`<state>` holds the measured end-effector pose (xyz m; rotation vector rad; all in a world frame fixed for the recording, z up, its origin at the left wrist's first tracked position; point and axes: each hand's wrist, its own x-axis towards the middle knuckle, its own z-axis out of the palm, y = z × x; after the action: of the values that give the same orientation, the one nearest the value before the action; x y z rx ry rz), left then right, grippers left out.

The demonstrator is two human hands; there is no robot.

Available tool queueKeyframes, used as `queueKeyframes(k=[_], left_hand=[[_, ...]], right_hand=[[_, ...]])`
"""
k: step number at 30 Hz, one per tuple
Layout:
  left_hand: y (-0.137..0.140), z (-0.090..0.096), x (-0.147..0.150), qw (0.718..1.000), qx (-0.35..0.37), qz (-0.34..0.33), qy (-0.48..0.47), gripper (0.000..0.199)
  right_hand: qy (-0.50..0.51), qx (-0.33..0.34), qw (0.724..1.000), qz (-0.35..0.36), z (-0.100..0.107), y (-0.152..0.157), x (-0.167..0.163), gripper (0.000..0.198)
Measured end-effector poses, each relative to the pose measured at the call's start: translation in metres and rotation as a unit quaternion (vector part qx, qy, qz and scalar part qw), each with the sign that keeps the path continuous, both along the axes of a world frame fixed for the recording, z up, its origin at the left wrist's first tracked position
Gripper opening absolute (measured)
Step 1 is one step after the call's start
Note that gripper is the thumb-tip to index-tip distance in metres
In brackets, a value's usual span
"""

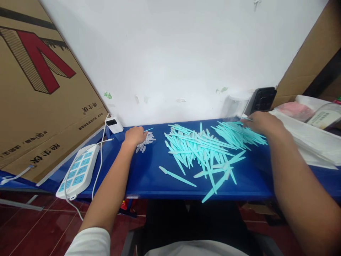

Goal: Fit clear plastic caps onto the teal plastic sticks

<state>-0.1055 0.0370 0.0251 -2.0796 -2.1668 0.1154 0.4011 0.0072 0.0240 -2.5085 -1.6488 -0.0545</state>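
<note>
My left hand [135, 136] is closed at the left of the blue table, with a thin teal eyebrow razor [149, 129] sticking out past its fingertips. Just under and beside those fingers lies a small heap of translucent blade caps [146, 142]. A large loose pile of teal eyebrow razors [197, 145] spreads over the middle, many with pale ends. My right hand [262, 122] is closed above a second, more aligned pile of razors [237, 134]; a thin teal razor shows at its fingertips, mostly hidden. One single razor [177, 176] lies apart near the front edge.
A white power strip [80, 170] with cables and a small white device [114, 124] are at left, beside a large cardboard box [48, 106]. At the back right stand a clear jar [236, 105] and a black object [263, 99]. White trays [301, 131] hold packets farther right.
</note>
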Motion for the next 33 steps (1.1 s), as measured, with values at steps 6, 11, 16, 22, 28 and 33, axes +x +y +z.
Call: queueKeyframes(k=[6,11,16,22,28,33], left_hand=[[-0.001,0.004,-0.002,0.996,0.090,-0.011,-0.025,0.053],[-0.022,0.002,0.039,0.922,0.189,-0.213,-0.263,0.050],[-0.050,-0.015,0.092,0.846,0.113,-0.359,-0.377,0.047],[-0.050,-0.020,0.096,0.859,0.117,-0.408,-0.286,0.037],[-0.034,0.001,0.057,0.943,0.191,-0.246,-0.113,0.032],[-0.014,0.009,0.015,0.987,0.146,-0.071,0.015,0.044]], right_hand=[[0.029,0.107,0.992,0.059,0.013,-0.011,-0.021,0.042],[0.258,0.102,0.900,0.335,0.018,-0.024,-0.064,0.047],[0.303,0.058,0.837,0.452,0.011,-0.037,-0.118,0.054],[0.306,0.026,0.816,0.489,0.007,-0.044,-0.139,0.047],[0.201,0.059,0.889,0.407,0.009,-0.024,-0.088,0.040],[0.039,0.023,0.983,0.180,0.007,-0.004,-0.025,0.029]])
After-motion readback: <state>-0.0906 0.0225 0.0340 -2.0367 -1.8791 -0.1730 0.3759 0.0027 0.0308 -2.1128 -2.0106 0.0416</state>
